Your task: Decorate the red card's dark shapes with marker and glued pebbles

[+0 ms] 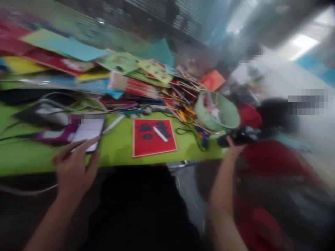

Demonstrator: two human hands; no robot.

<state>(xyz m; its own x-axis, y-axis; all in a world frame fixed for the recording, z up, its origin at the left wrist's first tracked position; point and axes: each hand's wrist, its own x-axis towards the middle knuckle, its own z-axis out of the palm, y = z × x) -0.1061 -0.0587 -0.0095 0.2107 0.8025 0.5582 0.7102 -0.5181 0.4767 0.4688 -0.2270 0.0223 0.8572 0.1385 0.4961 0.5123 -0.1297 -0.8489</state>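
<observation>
A bright green tabletop (pixel 117 153) runs through a dim, blurred room, its near edge passing just in front of a square red panel (pixel 142 148) with a pale border. Well to the left of the red panel, the person's left hand (pixel 75 164) is at the near edge, fingers spread and loosely bent, not clenched. They reach over the lower part of a phone (pixel 90 134); blur hides whether they press on it. The phone lies left of the red panel, directly beyond that hand, its pale screen too blurred to read. Well to the right of the red panel, the right hand (pixel 234 148) is at a dark object (pixel 242 135); I cannot tell whether it grasps or merely touches this.

Open green surface separates the phone from the red panel, and only a thin strip of it lies in front of the panel. On the red panel, a white pen (pixel 160 134) slants across dark rounded shapes (pixel 148 136). Right of the red panel are a looped dark cable (pixel 192 131) and a small blue tool (pixel 205 137), with a pale green basin (pixel 205 113) behind them. Farther left of the red panel, past the phone, sits a purple object (pixel 54 136). Behind the red panel lie a packet of sticks (pixel 137 85) and overlapping coloured sheets (pixel 78 48), their markings too blurred to read.
</observation>
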